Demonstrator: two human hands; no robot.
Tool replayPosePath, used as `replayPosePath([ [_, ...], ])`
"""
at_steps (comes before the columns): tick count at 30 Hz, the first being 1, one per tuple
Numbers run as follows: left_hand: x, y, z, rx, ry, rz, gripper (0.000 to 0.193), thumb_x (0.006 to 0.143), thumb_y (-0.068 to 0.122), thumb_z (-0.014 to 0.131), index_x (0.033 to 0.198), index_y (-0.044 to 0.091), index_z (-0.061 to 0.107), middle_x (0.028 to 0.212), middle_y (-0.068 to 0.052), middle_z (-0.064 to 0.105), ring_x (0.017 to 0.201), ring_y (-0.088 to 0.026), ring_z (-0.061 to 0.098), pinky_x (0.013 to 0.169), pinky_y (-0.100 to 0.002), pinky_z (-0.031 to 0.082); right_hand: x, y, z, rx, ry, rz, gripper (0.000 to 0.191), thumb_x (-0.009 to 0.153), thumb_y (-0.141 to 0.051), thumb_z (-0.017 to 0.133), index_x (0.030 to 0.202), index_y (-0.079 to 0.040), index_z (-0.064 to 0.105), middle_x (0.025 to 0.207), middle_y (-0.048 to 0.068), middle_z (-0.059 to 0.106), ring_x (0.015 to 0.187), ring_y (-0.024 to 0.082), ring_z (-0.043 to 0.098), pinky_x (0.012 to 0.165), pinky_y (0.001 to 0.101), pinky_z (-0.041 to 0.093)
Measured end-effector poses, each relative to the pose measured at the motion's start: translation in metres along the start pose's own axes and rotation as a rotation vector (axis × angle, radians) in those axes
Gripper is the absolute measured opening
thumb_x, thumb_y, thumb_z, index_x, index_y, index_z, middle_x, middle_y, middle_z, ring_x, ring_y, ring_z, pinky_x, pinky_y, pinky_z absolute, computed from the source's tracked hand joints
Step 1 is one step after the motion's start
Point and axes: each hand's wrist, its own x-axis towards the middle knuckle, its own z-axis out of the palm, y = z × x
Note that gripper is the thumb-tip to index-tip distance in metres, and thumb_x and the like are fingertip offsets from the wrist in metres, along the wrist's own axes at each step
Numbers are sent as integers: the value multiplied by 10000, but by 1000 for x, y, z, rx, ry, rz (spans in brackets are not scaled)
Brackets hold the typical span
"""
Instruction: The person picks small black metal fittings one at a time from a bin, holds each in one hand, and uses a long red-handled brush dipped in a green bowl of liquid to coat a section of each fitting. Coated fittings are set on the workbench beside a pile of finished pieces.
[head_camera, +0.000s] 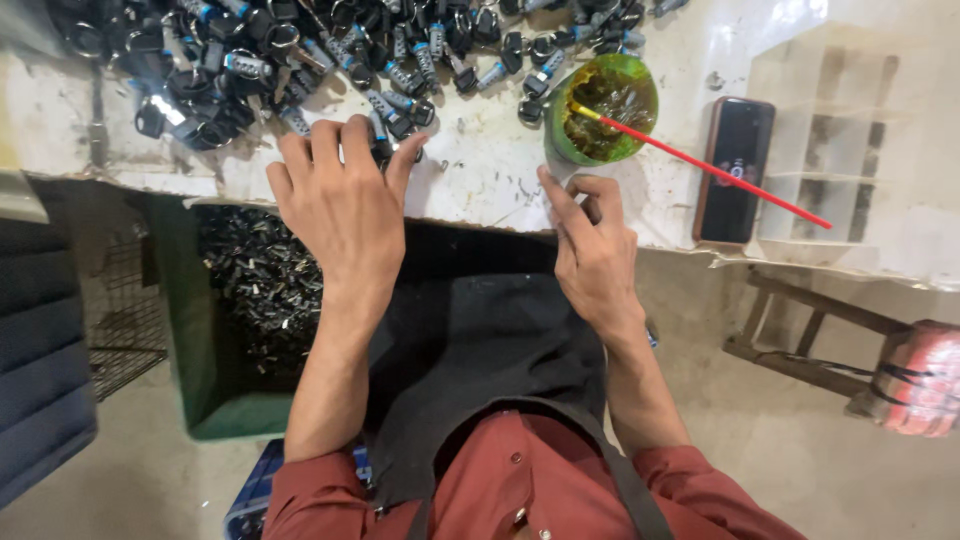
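Observation:
My left hand (345, 200) lies palm down at the near edge of a big heap of black key-like parts with silver and blue ends (300, 60), its fingertips touching the closest ones. Whether it grips one is hidden under the fingers. My right hand (592, 250) hovers at the table's front edge, fingers loosely curled, index finger pointing toward a green bowl (600, 110). The bowl holds a dark oily liquid, and a thin red stick (720, 170) rests in it, slanting out to the right.
A dark phone (735, 170) lies right of the bowl on the worn white table (480, 170). A pale compartment tray (840, 140) stands at far right. Below the table, a green bin (200, 380) holds small dark metal parts. A black apron covers my lap.

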Motion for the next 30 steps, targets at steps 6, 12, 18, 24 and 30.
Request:
replayPosePath([
  [6,8,-11,-6,-209,-93,-92,271,947,317,822,1056,87,728,1023,-70,663,970,-295,579,828,-427,448,-6,7,2,117,60,-13,458,924,126,695,1315,-111,722,1065,114,602,750,211,596,694,330,504],
  [12,4,-10,-10,-724,-34,-322,212,1006,102,797,1155,10,678,1044,-73,683,912,-188,609,817,-350,505,-6,10,1,309,143,1,337,985,90,723,1286,-60,701,1061,108,770,881,143,753,764,233,582],
  [18,-27,24,-26,-1146,86,-467,227,957,48,811,1109,-34,663,998,-74,696,890,-129,659,796,-271,548,-12,12,3,563,190,233,242,948,45,740,1149,-19,620,1054,101,784,864,73,730,729,185,579],
  [24,-55,66,-31,-1831,-532,-833,243,975,-7,659,1206,-72,693,1131,-120,764,1062,-153,707,962,-293,553,-23,13,-1,630,276,221,151,915,79,776,1031,-8,731,1100,102,720,845,70,647,724,200,516],
  [30,-71,76,-30,-1658,-546,-628,331,1079,190,539,1323,-3,653,1056,-17,708,973,-79,618,927,-242,501,-19,15,1,471,232,182,197,952,73,743,1115,-35,770,1057,90,738,906,130,710,798,260,582],
])
